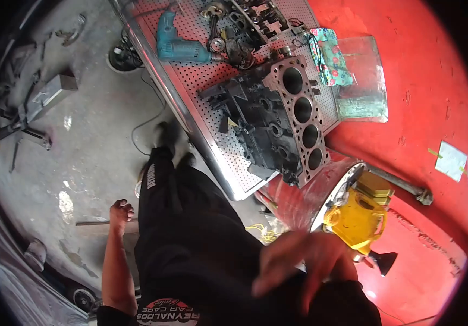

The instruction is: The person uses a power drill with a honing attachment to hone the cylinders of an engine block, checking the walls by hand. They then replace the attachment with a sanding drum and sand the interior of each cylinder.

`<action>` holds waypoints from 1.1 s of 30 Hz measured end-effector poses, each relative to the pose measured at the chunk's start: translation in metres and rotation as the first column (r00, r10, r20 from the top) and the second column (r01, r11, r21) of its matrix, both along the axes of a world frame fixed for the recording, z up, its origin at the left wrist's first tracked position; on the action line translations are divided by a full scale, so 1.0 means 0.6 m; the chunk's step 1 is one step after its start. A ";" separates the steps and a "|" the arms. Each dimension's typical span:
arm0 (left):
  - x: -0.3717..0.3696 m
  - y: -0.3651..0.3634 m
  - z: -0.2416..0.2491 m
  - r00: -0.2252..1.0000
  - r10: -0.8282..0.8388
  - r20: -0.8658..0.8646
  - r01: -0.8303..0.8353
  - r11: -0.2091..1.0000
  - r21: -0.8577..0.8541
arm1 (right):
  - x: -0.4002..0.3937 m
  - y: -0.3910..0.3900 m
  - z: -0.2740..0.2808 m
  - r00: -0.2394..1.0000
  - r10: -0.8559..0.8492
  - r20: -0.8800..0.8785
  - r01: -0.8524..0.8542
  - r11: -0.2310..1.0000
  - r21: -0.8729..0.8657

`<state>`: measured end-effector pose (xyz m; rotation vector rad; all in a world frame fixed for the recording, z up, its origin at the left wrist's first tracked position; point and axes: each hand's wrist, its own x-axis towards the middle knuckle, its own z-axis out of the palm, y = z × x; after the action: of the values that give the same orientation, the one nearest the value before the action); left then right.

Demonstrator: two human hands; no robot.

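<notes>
Head: L hand (121,216) closed, R hand (304,261) blurred (can't tell), jug (356,220) nr engine block (269,122).

A grey concrete floor (95,127), scuffed and marked with pale, worn patches, fills the left side of a workshop, while a glossy red wall (413,70) with dark streaks and scrapes covers the right, where a white sheet of paper (451,161) is held by yellowish tape. Between them, at the top, stands a metal worktable (189,81) with a perforated top and a shiny rounded edge. Light glints on the wall's lower part, and what seems to be grey sheeting (14,271) drapes the dim lower-left edge.
</notes>
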<state>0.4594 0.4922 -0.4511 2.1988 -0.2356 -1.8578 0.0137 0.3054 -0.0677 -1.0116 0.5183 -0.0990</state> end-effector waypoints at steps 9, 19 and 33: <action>0.031 0.103 0.023 0.997 0.055 0.049 -0.048 0.991 -0.124 | 0.003 0.162 0.101 0.707 -0.394 0.587 0.706 0.368 -0.604; 0.006 0.257 -0.042 0.645 -0.574 0.505 0.722 0.674 -0.156 | 0.080 0.306 0.145 0.212 -0.697 0.685 0.971 0.227 -0.069; -0.019 0.307 -0.004 0.734 -0.518 0.438 0.593 0.804 -0.044 | 0.082 0.311 0.130 0.357 -0.475 0.805 0.839 0.541 -0.053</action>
<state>0.4480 0.6765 -0.4535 2.5384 -1.2286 -1.4841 0.0627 0.4922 0.0101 -1.0485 0.1329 -1.4451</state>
